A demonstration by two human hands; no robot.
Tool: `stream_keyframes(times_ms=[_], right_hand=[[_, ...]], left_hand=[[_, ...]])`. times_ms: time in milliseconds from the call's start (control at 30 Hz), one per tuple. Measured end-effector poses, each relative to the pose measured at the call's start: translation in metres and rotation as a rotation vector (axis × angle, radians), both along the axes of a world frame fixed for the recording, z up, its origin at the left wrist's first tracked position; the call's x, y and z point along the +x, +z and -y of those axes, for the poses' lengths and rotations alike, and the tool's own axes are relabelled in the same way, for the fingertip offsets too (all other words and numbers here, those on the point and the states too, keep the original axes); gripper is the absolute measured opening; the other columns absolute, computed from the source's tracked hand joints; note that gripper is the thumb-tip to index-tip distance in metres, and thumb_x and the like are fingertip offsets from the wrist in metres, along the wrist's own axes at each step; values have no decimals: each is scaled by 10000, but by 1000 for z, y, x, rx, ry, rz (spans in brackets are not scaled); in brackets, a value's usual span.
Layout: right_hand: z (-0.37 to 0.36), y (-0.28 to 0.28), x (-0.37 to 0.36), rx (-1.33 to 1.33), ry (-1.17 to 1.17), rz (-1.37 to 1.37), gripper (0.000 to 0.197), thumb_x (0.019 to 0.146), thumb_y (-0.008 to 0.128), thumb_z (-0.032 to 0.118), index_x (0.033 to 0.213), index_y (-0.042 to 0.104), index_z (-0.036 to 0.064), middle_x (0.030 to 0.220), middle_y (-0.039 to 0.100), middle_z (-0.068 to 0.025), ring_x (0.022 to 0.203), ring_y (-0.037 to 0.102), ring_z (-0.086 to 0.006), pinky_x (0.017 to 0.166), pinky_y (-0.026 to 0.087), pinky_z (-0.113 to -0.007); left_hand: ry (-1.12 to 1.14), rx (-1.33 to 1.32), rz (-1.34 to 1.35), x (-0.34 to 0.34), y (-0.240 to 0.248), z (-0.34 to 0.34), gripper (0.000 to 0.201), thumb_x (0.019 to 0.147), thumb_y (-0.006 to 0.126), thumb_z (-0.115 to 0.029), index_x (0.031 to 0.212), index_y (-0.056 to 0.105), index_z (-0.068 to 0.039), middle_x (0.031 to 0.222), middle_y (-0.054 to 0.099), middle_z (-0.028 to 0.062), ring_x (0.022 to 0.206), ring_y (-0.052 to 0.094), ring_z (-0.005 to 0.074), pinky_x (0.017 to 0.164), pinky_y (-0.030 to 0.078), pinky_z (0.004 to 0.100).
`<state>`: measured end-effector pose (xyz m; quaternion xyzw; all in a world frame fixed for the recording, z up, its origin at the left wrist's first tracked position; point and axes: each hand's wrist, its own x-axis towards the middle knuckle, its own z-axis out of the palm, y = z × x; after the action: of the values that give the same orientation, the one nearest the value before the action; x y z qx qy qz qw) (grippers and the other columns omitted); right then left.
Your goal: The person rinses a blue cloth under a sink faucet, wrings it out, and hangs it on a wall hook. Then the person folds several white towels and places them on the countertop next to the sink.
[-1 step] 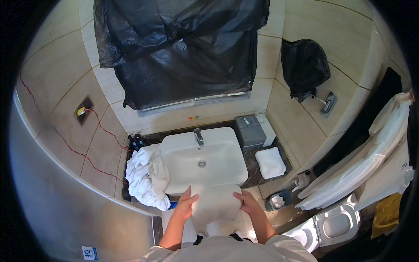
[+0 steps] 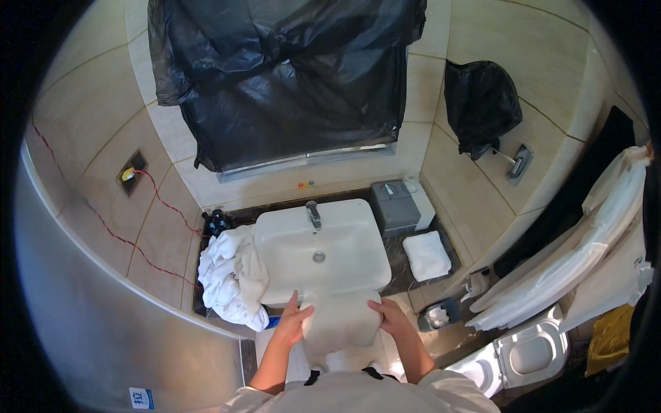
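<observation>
Grip: left hand (image 2: 293,325) and right hand (image 2: 392,318) grasp a white cloth (image 2: 341,322), spread between them. Folded: one towel (image 2: 427,256), right of the sink (image 2: 286,241). Unfolded: crumpled white pile (image 2: 227,279), sink's left.

Black sheet (image 2: 296,96): top cut off by upper edge. Black bag (image 2: 482,103): contents concealed. Dark items (image 2: 218,221): too small to identify. Cloth (image 2: 341,320): conceals some fingers of left hand (image 2: 290,326) and right hand (image 2: 394,319).

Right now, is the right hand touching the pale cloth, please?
Touching: the head view shows the right hand gripping the right edge of the pale cloth, its thumb over that edge.
</observation>
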<state>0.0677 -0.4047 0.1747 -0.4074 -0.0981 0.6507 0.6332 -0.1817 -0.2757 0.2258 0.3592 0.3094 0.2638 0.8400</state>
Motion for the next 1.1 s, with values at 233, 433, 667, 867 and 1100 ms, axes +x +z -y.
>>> stream_keyframes(times_ms=[233,433,667,867,1100], right_hand=[[-9,3,3,-72,-195,124,493,836,582,-7,1300,417,-8,1083,584,-139,969,588,-199,831,507,-327],[6,-9,43,-69,-45,40,384,831,554,-52,1211,529,0,1075,596,-131,941,599,-186,830,514,-301],[33,21,56,-98,58,421,410,739,673,-42,1141,592,-17,1034,616,-93,879,584,-163,762,484,-238],[61,22,69,-84,79,1272,507,614,754,74,1104,631,39,950,651,-106,814,605,-194,769,481,-286],[104,2,118,-102,50,1561,432,608,698,145,1027,658,47,923,640,-196,871,622,-305,788,485,-350]], left_hand=[[-103,426,-514,11,-40,8,926,674,767,-36,1431,243,-127,1370,384,144,1215,402,275,990,351,376],[-311,672,-600,31,-6,21,898,516,812,10,1317,430,-131,1346,380,186,1265,329,287,1007,347,372],[-135,1123,-806,62,-33,26,591,543,785,-4,1093,612,-135,1270,426,241,1216,355,393,960,395,413],[-399,1348,-834,103,-34,26,572,550,807,-71,1091,622,-62,1076,611,165,1223,339,389,975,388,409],[-731,1561,-895,167,-34,47,466,589,762,-101,1042,655,-84,1066,621,135,1164,386,365,970,396,380]])
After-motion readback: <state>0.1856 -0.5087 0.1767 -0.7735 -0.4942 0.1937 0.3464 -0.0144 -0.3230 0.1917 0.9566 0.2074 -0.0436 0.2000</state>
